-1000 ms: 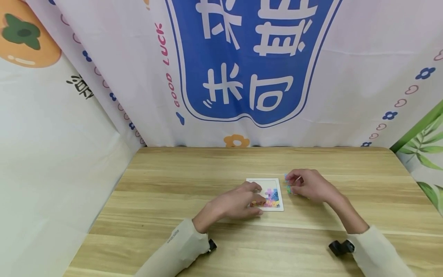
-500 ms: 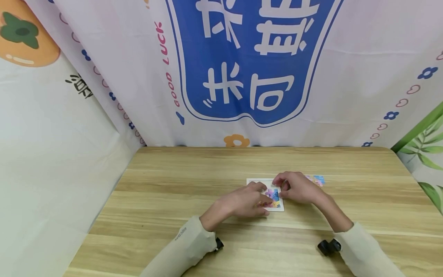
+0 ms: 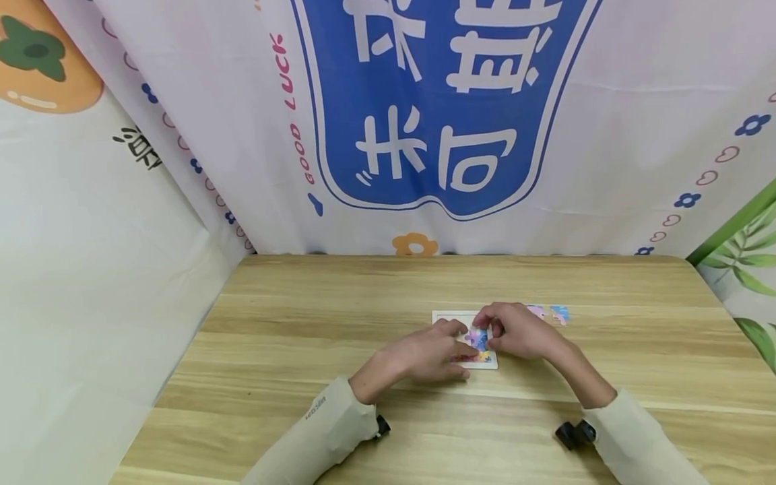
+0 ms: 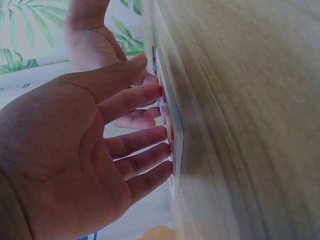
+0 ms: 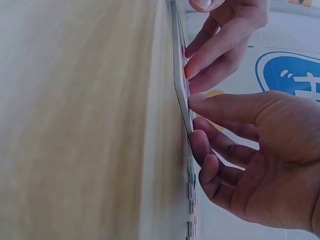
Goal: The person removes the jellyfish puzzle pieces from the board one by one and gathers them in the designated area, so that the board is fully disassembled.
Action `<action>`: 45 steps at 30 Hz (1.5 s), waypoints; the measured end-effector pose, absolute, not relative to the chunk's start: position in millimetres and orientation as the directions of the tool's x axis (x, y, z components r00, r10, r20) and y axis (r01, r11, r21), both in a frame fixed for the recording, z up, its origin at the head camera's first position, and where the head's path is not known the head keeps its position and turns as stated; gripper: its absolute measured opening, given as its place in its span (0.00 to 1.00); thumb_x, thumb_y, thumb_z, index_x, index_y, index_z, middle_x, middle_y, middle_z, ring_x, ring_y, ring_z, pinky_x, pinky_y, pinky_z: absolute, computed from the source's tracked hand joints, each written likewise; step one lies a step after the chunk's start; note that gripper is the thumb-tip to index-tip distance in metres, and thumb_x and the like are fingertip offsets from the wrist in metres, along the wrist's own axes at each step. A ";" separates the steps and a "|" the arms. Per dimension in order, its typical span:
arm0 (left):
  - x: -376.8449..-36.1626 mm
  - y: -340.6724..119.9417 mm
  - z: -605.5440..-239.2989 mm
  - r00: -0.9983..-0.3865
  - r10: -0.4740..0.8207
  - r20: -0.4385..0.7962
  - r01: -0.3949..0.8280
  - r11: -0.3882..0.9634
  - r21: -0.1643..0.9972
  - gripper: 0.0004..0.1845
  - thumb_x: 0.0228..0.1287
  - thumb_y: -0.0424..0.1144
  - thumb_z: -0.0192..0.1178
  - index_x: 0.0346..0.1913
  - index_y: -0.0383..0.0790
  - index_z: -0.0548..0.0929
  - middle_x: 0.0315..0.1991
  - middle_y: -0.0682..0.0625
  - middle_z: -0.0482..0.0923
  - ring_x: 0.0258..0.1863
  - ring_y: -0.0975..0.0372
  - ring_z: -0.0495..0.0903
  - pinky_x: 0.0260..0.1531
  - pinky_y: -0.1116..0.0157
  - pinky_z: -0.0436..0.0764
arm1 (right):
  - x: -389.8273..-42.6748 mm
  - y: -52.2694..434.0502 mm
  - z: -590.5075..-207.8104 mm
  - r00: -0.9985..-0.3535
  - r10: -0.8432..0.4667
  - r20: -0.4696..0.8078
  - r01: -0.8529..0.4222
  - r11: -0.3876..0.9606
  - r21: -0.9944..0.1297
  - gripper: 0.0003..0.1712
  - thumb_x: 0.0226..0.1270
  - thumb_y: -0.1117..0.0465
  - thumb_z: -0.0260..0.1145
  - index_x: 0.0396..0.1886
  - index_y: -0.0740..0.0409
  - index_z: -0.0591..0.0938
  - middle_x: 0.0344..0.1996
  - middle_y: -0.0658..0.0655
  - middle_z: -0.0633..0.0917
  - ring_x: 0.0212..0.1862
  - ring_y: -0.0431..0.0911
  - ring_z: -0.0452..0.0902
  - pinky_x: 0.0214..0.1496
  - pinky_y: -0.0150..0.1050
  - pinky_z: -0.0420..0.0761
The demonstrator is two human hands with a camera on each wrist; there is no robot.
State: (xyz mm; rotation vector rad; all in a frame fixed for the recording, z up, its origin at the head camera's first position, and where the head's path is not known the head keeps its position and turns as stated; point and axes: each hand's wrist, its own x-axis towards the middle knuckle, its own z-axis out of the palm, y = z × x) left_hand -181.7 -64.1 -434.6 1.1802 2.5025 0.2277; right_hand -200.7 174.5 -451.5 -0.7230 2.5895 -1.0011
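Two hands on a white puzzle board (image 3: 445,316), left hand (image 3: 418,356) flat with straight fingers pressing it, right hand (image 3: 515,331) curled, pinching a piece, loose pieces (image 3: 548,312) right, wooden bench (image 3: 303,323)

A light wooden table (image 3: 315,337) carries a white-framed puzzle board (image 3: 450,315) lying flat near its middle, partly filled with colourful pieces. Just beside the board's right edge, two loose puzzle pieces (image 3: 548,312) lie directly on the wood grain.

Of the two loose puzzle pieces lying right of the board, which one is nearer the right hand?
The pinkish piece: it lies right beside the right hand, while the blue piece sits farther right.
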 end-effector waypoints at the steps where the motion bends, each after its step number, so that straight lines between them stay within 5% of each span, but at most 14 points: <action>1: -182.0 -64.4 -434.2 -0.583 0.770 -0.258 0.710 0.638 0.297 0.26 0.79 0.55 0.63 0.75 0.55 0.80 0.81 0.46 0.67 0.78 0.55 0.69 0.78 0.58 0.73 | -200.7 174.4 -451.4 -0.838 -0.541 -0.071 -0.352 0.637 -0.686 0.17 0.64 0.73 0.76 0.51 0.60 0.87 0.35 0.53 0.84 0.36 0.42 0.74 0.37 0.32 0.76; 45: -182.6 -65.5 -432.8 -0.592 0.760 -0.268 0.689 0.650 0.321 0.23 0.81 0.53 0.61 0.73 0.55 0.82 0.81 0.46 0.68 0.79 0.56 0.68 0.79 0.58 0.71 | -198.6 171.6 -447.8 -0.850 -0.525 -0.050 -0.360 0.645 -0.674 0.14 0.65 0.73 0.74 0.47 0.55 0.89 0.34 0.51 0.84 0.36 0.41 0.74 0.38 0.33 0.75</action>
